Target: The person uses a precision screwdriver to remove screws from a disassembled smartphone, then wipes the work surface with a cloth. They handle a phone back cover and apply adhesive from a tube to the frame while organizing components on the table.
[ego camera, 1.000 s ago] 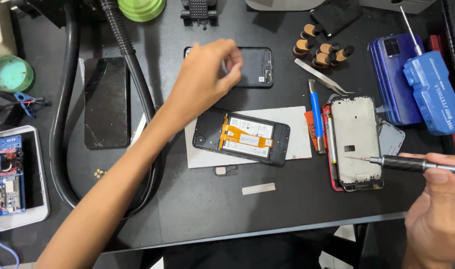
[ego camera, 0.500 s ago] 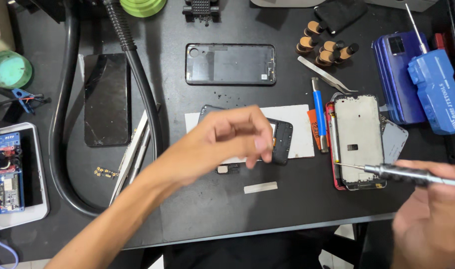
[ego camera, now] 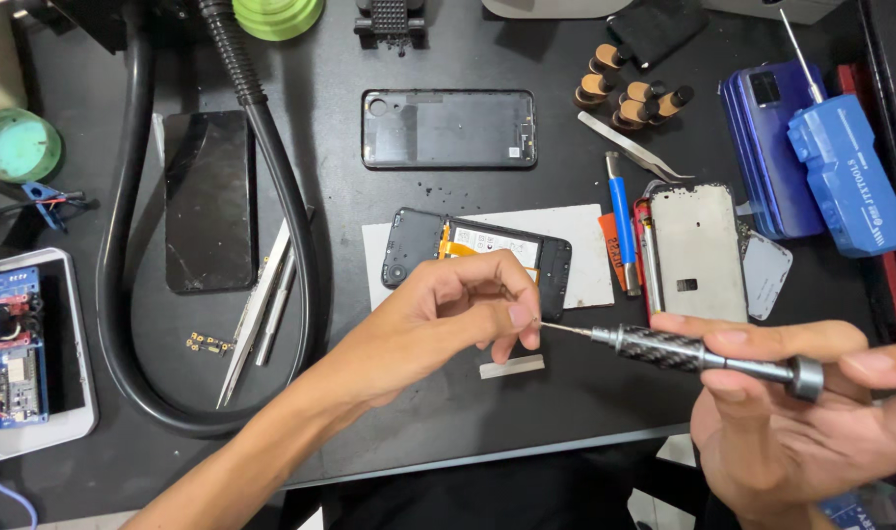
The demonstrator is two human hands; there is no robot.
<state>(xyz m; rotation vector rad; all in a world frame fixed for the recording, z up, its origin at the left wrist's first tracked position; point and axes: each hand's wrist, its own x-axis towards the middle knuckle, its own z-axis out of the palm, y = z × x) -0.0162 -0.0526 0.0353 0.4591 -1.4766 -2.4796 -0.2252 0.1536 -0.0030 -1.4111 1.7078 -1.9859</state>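
Here the screwdriver [ego camera: 703,355] tip touches the left hand's fingers [ego camera: 515,316].

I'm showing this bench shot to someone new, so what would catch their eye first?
Probably the two hands meeting at the front: the right hand holds a slim screwdriver level, and the left hand pinches at its tip. Just behind them lies an opened phone on a white sheet, its orange ribbon showing. On the left, a thick black hose loops across the dark table.
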